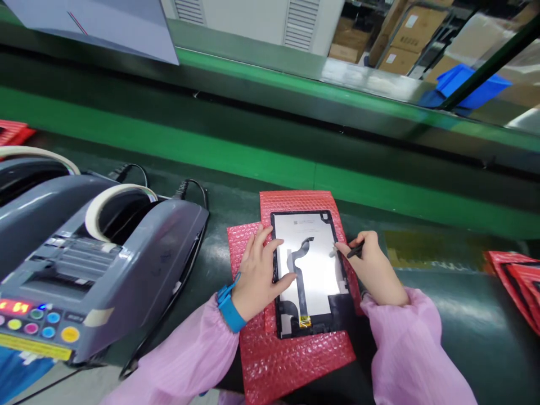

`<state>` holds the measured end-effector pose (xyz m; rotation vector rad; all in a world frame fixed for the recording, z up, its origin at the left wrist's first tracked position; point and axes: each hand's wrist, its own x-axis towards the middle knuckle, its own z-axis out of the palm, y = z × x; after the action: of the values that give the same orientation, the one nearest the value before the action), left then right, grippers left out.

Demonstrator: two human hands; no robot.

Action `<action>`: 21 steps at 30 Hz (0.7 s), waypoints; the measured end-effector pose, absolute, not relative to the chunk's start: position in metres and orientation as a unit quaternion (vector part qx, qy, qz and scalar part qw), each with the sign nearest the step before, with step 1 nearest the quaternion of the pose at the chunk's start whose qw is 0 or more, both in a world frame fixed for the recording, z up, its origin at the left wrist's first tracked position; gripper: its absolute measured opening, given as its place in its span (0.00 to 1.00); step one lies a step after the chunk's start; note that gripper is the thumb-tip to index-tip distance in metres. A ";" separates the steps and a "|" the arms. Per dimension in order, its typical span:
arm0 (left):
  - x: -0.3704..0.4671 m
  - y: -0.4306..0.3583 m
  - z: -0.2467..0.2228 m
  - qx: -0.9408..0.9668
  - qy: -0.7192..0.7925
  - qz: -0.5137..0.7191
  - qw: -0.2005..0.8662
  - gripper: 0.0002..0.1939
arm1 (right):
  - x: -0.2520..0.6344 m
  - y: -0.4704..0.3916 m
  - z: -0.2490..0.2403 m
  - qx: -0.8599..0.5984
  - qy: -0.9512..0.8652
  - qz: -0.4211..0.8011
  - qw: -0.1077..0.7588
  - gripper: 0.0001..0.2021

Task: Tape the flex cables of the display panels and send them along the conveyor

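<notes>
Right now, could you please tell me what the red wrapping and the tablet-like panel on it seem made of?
Red wrapping: likely glossy plastic bubble wrap, judging by its dimpled, shiny surface. Panel: smooth, silvery face, perhaps reflective film or metal, given its bright glare.

Shiniest thing on my feed is the tablet display panel (312,270): smooth, silvery, almost mirror-like back sheet with a black border that looks like plastic. The flex cable (301,289) on it is way duller, kinda matt grey. Under that I've got red bubble wrap (295,363), glossy plastic and super bumpy. The tape dispenser (135,275) is smooth grey plastic, semi-gloss, and its cream tape roll (94,216) looks matt. Tabletop (468,326) is smooth dark green with a soft sheen. Pink sleeves (415,343) read as thin, crinkly cloth to me. Back there, plain matt cardboard boxes (417,28).
</notes>
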<state>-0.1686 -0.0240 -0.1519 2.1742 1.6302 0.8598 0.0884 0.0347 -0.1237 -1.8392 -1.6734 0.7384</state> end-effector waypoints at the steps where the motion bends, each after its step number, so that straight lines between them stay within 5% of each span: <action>1: -0.169 -0.024 -0.152 0.755 0.566 0.297 0.145 0.31 | 0.090 0.034 -0.125 -0.670 -0.624 0.294 0.274 0.21; 8: -0.166 -0.027 -0.149 0.751 0.573 0.296 0.140 0.25 | 0.076 0.016 -0.118 -0.571 -0.592 0.312 0.475 0.18; 12: -0.165 -0.030 -0.150 0.750 0.580 0.293 0.127 0.24 | 0.073 0.025 -0.111 -0.527 -0.579 0.404 0.474 0.25; 21: -0.168 -0.028 -0.147 0.797 0.541 0.231 0.136 0.27 | 0.154 0.208 -0.079 -0.496 -0.600 0.239 0.581 0.27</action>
<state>-0.1680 -0.0276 -0.1471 2.3077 1.5661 0.6682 0.1539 0.2078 -0.0788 -1.1584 -1.4009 0.5589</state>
